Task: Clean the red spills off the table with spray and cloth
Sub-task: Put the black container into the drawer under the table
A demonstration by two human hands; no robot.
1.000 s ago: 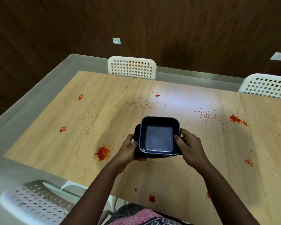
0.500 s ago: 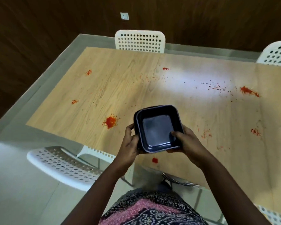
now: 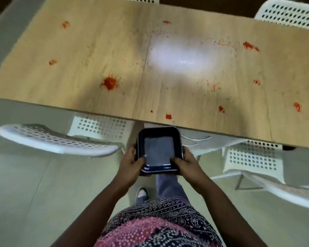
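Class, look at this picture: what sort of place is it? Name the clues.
Probably a dining or canteen room: a long wooden table splashed with red spills, white perforated chairs around it, a tiled floor.

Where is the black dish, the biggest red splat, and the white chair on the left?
black dish [image 3: 158, 152]: head view, on its grey inside bottom.
biggest red splat [image 3: 110, 83]: head view, on its middle.
white chair [image 3: 57, 140]: head view, on its holed backrest.

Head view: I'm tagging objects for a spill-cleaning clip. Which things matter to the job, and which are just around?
Job: red spills on the wooden table.
Around: black square tray held by left hand and right hand; white perforated chairs.
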